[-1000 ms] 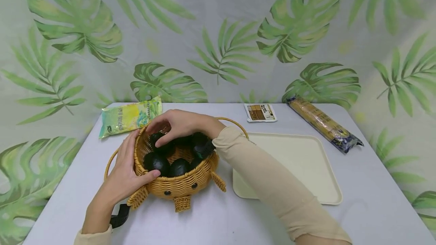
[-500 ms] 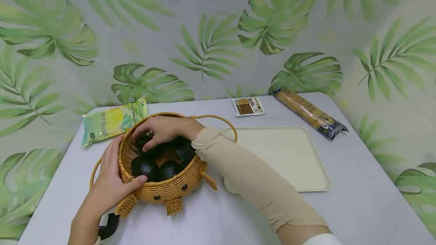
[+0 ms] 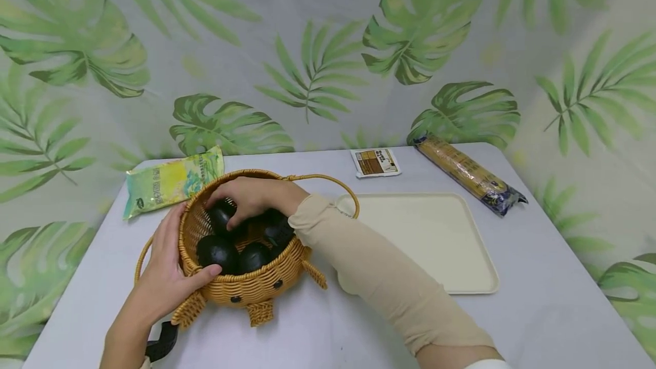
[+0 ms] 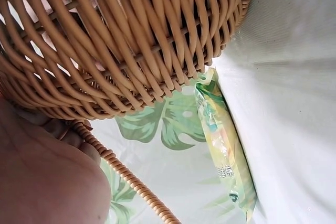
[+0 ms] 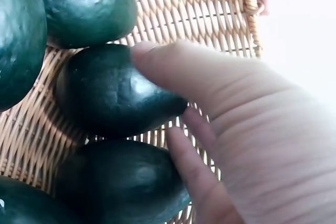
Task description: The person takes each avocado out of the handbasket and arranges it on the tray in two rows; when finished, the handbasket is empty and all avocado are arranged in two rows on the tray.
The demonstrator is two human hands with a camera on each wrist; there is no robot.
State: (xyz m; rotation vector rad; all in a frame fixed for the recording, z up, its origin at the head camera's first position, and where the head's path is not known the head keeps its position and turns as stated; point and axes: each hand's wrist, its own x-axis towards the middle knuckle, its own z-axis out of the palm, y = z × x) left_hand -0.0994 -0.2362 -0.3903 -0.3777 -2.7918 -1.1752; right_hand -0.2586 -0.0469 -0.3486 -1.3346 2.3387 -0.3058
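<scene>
Thumb [image 5: 178, 69] and fingers [image 5: 190, 163] of the right hand [image 3: 251, 195] hold a dark green avocado [image 5: 118, 90] low in a wicker basket [image 3: 251, 286], the hand parted only as wide as the fruit. In the right wrist view the thumb tip rests on the upper side of its skin, with the fingers round by the far end and partly hidden. The left hand [image 3: 166, 266] grips the left side of the basket, thumb over the rim and the other fingers along the outer wall, so it is closed about the wicker. More avocados [image 3: 217, 251] lie beside the held one, some touching it. The basket stands on the white worktop [image 3: 318, 335], and its thin handle [image 3: 328, 177] loops out beyond the rim. Two dark eyes and a woven snout [image 3: 261, 312] show on its near side. Just behind the basket, to the left, lies a yellow and green packet [image 3: 174, 181]. To the right is a cream tray [image 3: 425, 244], its left part crossed by the beige right sleeve [image 3: 374, 263]. Beyond the tray lie a small white and brown packet [image 3: 376, 162] and a long packet [image 3: 466, 172], set slantwise, before a leaf-patterned cloth [image 3: 318, 73]
</scene>
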